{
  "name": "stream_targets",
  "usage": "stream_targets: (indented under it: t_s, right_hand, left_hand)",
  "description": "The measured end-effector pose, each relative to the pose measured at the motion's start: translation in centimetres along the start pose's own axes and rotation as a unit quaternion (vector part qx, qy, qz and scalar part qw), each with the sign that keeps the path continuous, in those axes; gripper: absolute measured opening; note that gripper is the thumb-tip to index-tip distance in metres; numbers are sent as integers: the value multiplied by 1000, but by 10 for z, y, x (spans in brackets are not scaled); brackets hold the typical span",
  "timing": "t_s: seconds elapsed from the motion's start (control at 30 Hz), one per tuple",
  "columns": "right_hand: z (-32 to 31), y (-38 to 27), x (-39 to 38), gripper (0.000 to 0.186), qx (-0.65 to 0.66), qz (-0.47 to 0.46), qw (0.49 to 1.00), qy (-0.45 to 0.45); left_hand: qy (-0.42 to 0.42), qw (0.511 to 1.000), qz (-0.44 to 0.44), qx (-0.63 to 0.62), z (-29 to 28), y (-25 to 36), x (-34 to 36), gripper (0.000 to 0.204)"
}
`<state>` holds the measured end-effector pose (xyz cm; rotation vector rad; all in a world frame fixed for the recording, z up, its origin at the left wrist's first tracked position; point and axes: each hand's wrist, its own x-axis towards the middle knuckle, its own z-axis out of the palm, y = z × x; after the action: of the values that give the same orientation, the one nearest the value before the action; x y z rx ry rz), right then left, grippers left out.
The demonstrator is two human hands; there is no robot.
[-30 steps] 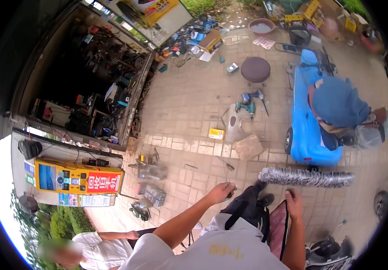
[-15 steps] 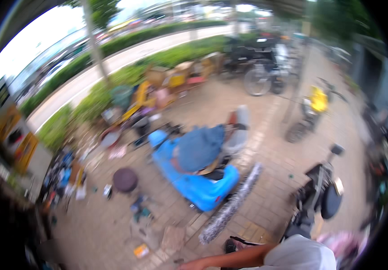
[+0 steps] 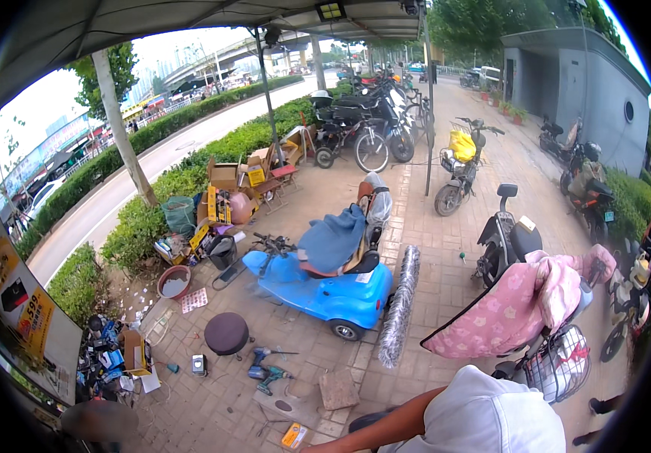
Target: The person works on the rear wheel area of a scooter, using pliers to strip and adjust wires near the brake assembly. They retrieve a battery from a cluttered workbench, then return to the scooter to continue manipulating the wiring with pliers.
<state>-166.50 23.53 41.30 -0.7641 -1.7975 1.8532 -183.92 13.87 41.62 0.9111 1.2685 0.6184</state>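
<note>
Neither my left hand nor my right hand shows. At the lower edge a bare arm runs leftward from a white-clothed torso; it looks like another person bending down, and its hand is hidden at the edge. A small orange and white box lies on the paving near it. Beyond lie a square slab and two cordless drills. A round dark stool stands to their left. Farther off is a blue electric scooter with a denim cloth over its seat.
A long silver wrapped roll lies beside the scooter. A pink flowered cover drapes a parked bike at right. Boxes and small parts clutter the left, near a red-brown basin. Posts hold up a canopy; parked bikes stand behind.
My view has shifted and turned from blurred to sharp. More of the canopy and the pink cover now shows. The bending person's hand, partly seen before, has slipped to the lower edge.
</note>
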Motion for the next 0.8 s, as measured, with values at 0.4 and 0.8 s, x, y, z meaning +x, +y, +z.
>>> stream_targets:
  t_s: [0.4, 0.8]
  right_hand:
    - [95, 26, 334, 27, -39, -72, 986, -147]
    - [285, -60, 724, 27, -134, 38, 878, -459]
  left_hand:
    - [194, 963, -87, -168, -287, 14, 20, 11]
    - [454, 854, -33, -253, -604, 19, 16, 26]
